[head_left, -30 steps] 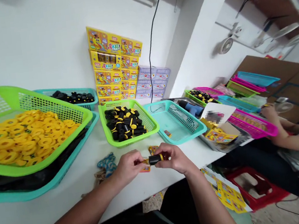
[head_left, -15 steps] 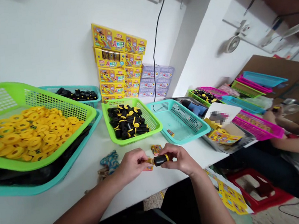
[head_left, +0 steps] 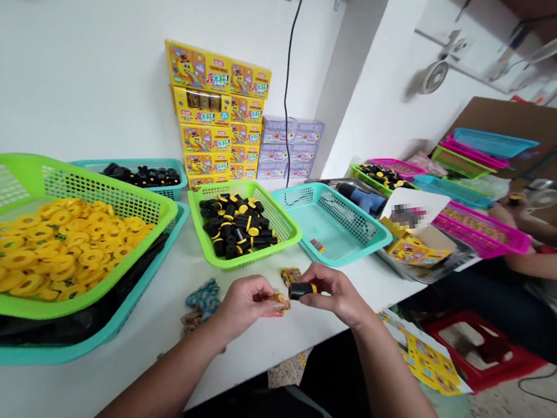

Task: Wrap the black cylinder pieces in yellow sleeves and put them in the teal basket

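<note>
Over the white table my right hand point(head_left: 332, 294) pinches a small black cylinder with a yellow band point(head_left: 300, 291), held roughly level. My left hand point(head_left: 247, 304) closes its fingertips on a small yellowish piece point(head_left: 278, 297), just left of the cylinder's black end; its exact kind is too small to make out. A narrow gap seems to lie between the two. Behind them a small printed packet point(head_left: 290, 275) rests on the table. More black cylinders point(head_left: 240, 227) with yellow ends fill the green basket point(head_left: 287, 216) beyond my hands.
Yellow rings point(head_left: 61, 247) lie in a large green basket point(head_left: 130, 279) at left. A turquoise basket point(head_left: 344, 218) holds one small packet. Stacked yellow boxes point(head_left: 204, 137) stand against the wall. A blue patterned cloth point(head_left: 204, 299) lies by my left wrist. Another person point(head_left: 556, 264) sits at right.
The yellowish piece and the black cylinder, which met end to end before, now look slightly apart. My right hand has shifted a little to the right and up. The view has tilted slightly.
</note>
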